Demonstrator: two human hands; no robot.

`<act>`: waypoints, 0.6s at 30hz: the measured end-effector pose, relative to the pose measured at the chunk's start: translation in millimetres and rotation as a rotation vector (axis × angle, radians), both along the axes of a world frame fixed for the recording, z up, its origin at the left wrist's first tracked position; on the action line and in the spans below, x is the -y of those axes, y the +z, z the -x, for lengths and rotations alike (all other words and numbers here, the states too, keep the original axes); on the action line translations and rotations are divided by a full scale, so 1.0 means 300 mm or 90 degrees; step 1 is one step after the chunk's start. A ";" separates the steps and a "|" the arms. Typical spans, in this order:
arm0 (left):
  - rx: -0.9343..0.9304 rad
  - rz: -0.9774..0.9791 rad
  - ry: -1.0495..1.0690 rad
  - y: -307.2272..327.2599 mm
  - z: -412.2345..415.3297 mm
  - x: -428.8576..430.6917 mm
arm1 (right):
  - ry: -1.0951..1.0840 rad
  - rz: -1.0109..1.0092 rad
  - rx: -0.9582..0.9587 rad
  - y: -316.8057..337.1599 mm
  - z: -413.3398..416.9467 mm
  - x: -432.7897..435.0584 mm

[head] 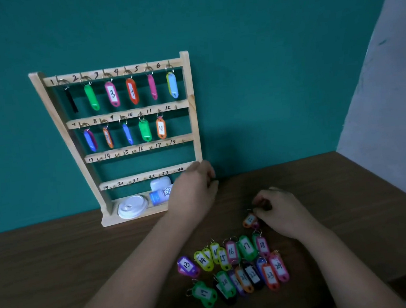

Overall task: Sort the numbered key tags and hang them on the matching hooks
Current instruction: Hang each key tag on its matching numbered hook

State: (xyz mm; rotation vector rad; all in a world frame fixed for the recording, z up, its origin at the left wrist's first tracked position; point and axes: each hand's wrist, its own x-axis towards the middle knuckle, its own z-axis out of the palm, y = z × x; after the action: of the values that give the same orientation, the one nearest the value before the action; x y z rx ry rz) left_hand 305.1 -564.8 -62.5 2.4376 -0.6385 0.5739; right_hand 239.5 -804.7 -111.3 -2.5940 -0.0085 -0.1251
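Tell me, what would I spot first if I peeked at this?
Probably the wooden rack against the teal wall, its top two rows hung with bright key tags. Next, the colourful heap of numbered tags on the brown table, bottom right. Just above the heap, the right hand pinches an orange tag.

We face a teal wall [261,49]. To our right a pale grey wall [389,86] meets it above the dark wooden table [59,267].

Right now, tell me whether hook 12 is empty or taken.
Empty: hook 12 sticks out bare, nothing hanging below it; the right hand pinches an orange tag.
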 end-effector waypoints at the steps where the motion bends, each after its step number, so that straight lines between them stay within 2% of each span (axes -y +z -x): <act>1: -0.033 -0.008 -0.017 -0.033 0.008 0.016 | 0.006 -0.006 -0.014 -0.002 0.002 0.007; 5: -0.131 -0.057 -0.068 -0.126 0.036 0.077 | 0.000 -0.014 -0.044 -0.015 0.004 0.031; 10: -0.200 -0.089 -0.105 -0.173 0.039 0.137 | -0.012 -0.018 -0.037 -0.022 -0.001 0.031; 18: -0.213 -0.105 -0.122 -0.199 0.035 0.198 | -0.006 -0.028 -0.024 -0.032 -0.006 0.023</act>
State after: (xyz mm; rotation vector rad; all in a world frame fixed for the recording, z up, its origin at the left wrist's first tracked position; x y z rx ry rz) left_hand 294.6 -624.2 -122.2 2.5050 -0.7898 0.0344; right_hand 241.2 -811.5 -120.8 -2.5520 0.0207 -0.0793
